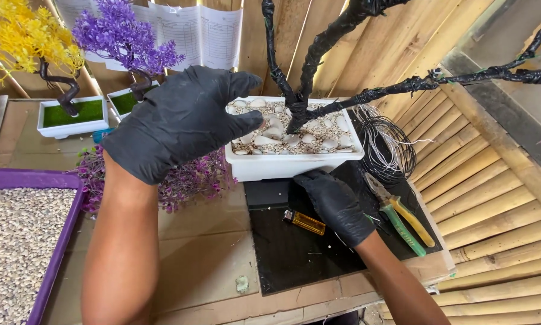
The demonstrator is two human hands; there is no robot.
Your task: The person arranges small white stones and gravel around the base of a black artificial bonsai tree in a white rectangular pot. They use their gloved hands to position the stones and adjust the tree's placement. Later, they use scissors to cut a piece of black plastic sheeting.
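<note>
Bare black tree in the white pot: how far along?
Done: the black-wrapped trunk stands in the white pot, bedded in pebbles and white stones. In hand: left hand open over the pot's left end, right hand on the black mat near the lighter. Left: branches carry no foliage; purple sprigs lie loose.

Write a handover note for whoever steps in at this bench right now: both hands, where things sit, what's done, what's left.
Left hand, black-gloved, is open, fingers spread at the left end of the white rectangular planter, holding nothing.
Right hand, black-gloved, rests on the black mat beside the yellow lighter; whether it grips anything is unclear.
Yellow-and-green-handled pliers and a coil of wire lie to the right.
Done: black-wrapped bare tree trunk stands in the planter, pebbles and white stones around it.
Left: branches carry no foliage; loose purple foliage lies left of the planter.
</note>
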